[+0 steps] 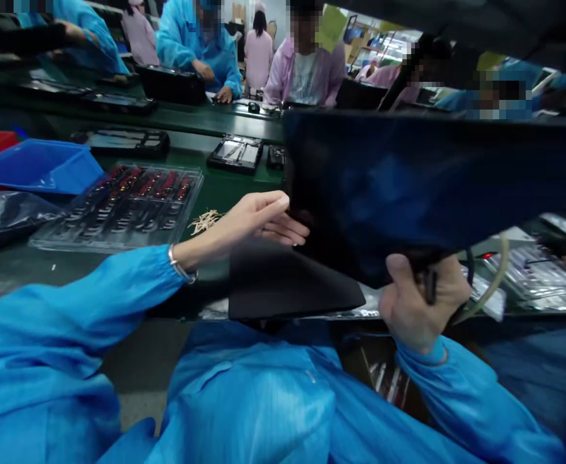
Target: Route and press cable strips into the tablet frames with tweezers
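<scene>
A long green surface [215, 187] runs left to right through a busy workroom. On its far side, people [307, 71] in blue and pink smocks work at black trays [237, 153]. At the left lie a blue bin [36, 164] and a clear tray [123, 206] of red and black parts. The dark panel [409, 187] stands tilted at the near right, over a black mat [283, 283]. The right hand [418, 306] has its fingers clenched on the panel's lower edge. The left hand [258, 219] is released, its fingers stretched and touching the panel's left edge. Any print is too blurred to read.
</scene>
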`<act>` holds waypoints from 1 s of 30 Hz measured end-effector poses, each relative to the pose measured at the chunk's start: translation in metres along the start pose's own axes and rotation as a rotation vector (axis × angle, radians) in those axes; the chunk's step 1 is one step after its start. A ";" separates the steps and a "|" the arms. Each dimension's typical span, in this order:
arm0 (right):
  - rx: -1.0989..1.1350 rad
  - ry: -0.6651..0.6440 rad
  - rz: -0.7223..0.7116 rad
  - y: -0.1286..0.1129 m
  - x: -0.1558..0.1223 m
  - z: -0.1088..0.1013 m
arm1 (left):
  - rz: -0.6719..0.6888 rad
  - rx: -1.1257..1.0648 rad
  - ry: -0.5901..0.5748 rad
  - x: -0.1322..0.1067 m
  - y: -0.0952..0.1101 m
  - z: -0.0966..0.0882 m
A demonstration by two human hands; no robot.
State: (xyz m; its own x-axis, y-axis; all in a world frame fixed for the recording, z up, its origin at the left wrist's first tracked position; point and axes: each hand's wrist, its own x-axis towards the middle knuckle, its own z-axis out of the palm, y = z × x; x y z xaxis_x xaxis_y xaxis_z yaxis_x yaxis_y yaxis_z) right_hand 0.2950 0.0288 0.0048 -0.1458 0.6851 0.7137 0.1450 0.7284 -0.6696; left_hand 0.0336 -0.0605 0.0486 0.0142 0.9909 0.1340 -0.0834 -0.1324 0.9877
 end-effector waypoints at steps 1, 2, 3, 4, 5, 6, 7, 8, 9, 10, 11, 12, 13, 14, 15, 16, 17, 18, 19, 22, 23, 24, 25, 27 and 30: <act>0.077 0.034 0.079 -0.004 0.004 0.002 | 0.044 0.029 0.008 -0.006 0.002 0.004; 0.159 0.042 0.173 -0.009 0.007 0.004 | 0.090 0.084 0.020 -0.011 0.004 0.007; 0.230 0.023 0.274 -0.014 0.010 0.005 | 0.127 0.151 0.036 -0.014 0.006 0.010; 0.280 -0.019 0.369 -0.019 0.012 0.005 | 0.152 0.213 0.058 -0.016 0.008 0.012; 0.316 -0.053 0.451 -0.023 0.013 0.005 | 0.167 0.259 0.085 -0.017 0.009 0.014; 0.346 -0.077 0.521 -0.026 0.014 0.005 | 0.173 0.287 0.114 -0.017 0.008 0.015; 0.375 -0.101 0.577 -0.027 0.013 0.004 | 0.170 0.299 0.139 -0.016 0.007 0.015; 0.404 -0.127 0.619 -0.028 0.012 0.004 | 0.163 0.293 0.156 -0.014 0.006 0.016; 0.432 -0.157 0.650 -0.028 0.011 0.003 | 0.148 0.276 0.164 -0.012 0.003 0.015; 0.457 -0.191 0.675 -0.026 0.009 0.003 | 0.128 0.250 0.168 -0.010 0.000 0.015; 0.478 -0.230 0.696 -0.025 0.008 0.002 | 0.103 0.219 0.171 -0.009 -0.003 0.014; 0.492 -0.277 0.714 -0.023 0.007 0.002 | 0.075 0.185 0.171 -0.007 -0.006 0.013; 0.499 -0.318 0.725 -0.021 0.006 0.002 | 0.046 0.150 0.170 -0.006 -0.009 0.012; 0.505 -0.352 0.729 -0.019 0.005 0.003 | 0.017 0.121 0.169 -0.004 -0.011 0.011; 0.514 -0.380 0.732 -0.017 0.005 0.003 | -0.010 0.100 0.168 -0.003 -0.013 0.010; 0.526 -0.396 0.739 -0.016 0.005 0.003 | -0.033 0.088 0.169 -0.003 -0.014 0.009; 0.541 -0.401 0.760 -0.015 0.004 0.003 | -0.053 0.088 0.172 -0.002 -0.015 0.009; 0.564 -0.395 0.792 -0.015 0.004 0.004 | -0.068 0.094 0.177 -0.001 -0.016 0.008; 0.593 -0.380 0.832 -0.015 0.004 0.004 | -0.079 0.100 0.182 -0.001 -0.017 0.008; 0.680 -0.319 0.933 -0.015 0.004 0.006 | -0.093 0.103 0.187 0.001 -0.018 0.009; 0.700 -0.304 0.947 -0.015 0.004 0.006 | -0.096 0.104 0.188 0.001 -0.018 0.009; 0.715 -0.293 0.953 -0.015 0.004 0.006 | -0.098 0.107 0.191 0.001 -0.018 0.009; 0.723 -0.287 0.955 -0.015 0.004 0.007 | -0.100 0.113 0.193 0.001 -0.018 0.009; 0.727 -0.282 0.951 -0.015 0.004 0.007 | -0.100 0.127 0.194 0.001 -0.017 0.009; 0.727 -0.279 0.941 -0.016 0.004 0.008 | -0.097 0.123 0.194 0.001 -0.014 0.008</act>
State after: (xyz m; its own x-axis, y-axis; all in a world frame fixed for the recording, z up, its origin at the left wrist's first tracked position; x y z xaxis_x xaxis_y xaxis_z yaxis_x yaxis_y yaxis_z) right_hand 0.2843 0.0196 0.0172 -0.4970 0.8594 -0.1205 -0.2609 -0.2804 -0.9237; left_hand 0.0430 -0.0583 0.0353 -0.1766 0.9838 0.0320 0.0312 -0.0269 0.9991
